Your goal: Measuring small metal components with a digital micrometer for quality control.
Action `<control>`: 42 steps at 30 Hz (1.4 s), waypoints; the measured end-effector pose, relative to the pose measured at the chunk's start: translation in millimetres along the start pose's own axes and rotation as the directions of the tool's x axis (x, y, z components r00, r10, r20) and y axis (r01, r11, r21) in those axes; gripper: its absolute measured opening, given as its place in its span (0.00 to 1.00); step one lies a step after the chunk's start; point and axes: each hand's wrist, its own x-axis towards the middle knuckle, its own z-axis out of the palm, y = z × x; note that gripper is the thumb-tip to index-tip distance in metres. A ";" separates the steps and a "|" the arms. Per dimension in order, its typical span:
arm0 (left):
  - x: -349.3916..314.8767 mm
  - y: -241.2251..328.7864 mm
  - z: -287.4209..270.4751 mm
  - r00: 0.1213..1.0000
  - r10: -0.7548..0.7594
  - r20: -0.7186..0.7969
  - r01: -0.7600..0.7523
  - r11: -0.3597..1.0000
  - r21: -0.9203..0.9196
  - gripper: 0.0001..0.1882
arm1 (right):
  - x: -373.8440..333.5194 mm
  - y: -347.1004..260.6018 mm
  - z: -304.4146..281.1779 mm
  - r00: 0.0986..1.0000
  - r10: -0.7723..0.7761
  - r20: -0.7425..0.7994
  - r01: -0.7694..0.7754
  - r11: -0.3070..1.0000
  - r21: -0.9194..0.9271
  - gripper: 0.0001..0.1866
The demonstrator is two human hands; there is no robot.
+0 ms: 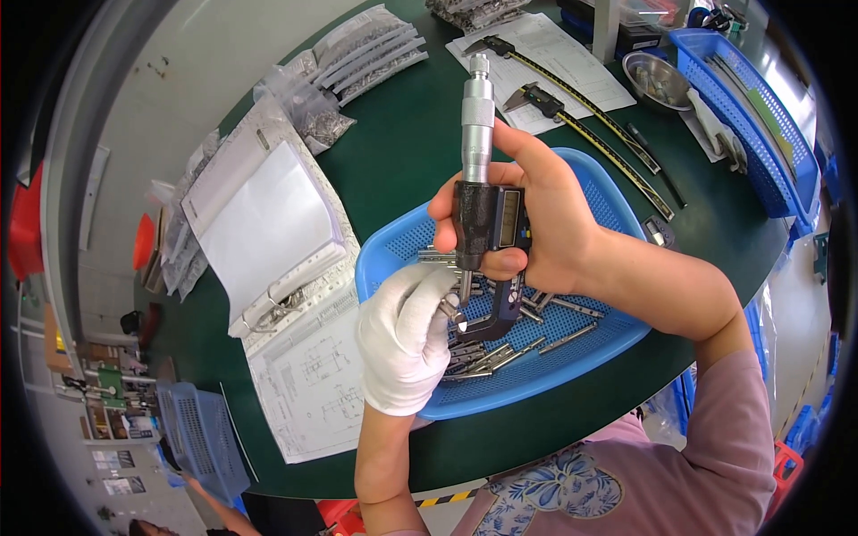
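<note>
My right hand [559,214], bare, is wrapped round a digital micrometer [476,219] with a silver barrel, a black frame and a small display. The micrometer stands upright with its curved jaw at the bottom. My left hand [402,339], in a white glove, pinches a small shiny metal pin [450,309] at the micrometer's jaw; whether the pin touches the measuring faces I cannot tell. Under both hands sits a blue plastic basket [617,353] with several loose metal pins [567,338] lying in it. The glove hides part of the basket's left side.
Left of the basket lie an open ring binder [259,223] and a drawing sheet [313,393]. Bagged parts [366,54] are stacked behind. Two digital calipers [545,103], a metal bowl [657,79] and another blue basket [760,152] are far right. Another person's arm [214,500] shows lower left.
</note>
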 end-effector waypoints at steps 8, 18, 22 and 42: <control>-1.9 -1.6 0.8 0.999 0.031 -0.020 -0.028 0.991 0.130 0.10 | 1.2 2.9 -0.8 1.000 0.007 0.007 -0.007 1.000 0.018 0.35; -4.7 0.0 0.3 1.000 0.003 0.021 -0.006 0.991 0.134 0.13 | 1.2 8.2 1.2 0.992 -0.119 -0.029 0.114 0.984 -0.140 0.36; -4.9 -2.4 3.2 0.999 0.038 0.024 -0.041 0.988 0.151 0.13 | -0.9 9.0 2.3 0.986 -0.155 -0.059 0.141 0.969 -0.201 0.36; -7.3 -1.2 4.6 0.999 0.024 0.049 -0.033 0.978 0.206 0.10 | 2.0 8.3 -0.7 0.987 -0.159 0.029 0.162 0.954 -0.251 0.39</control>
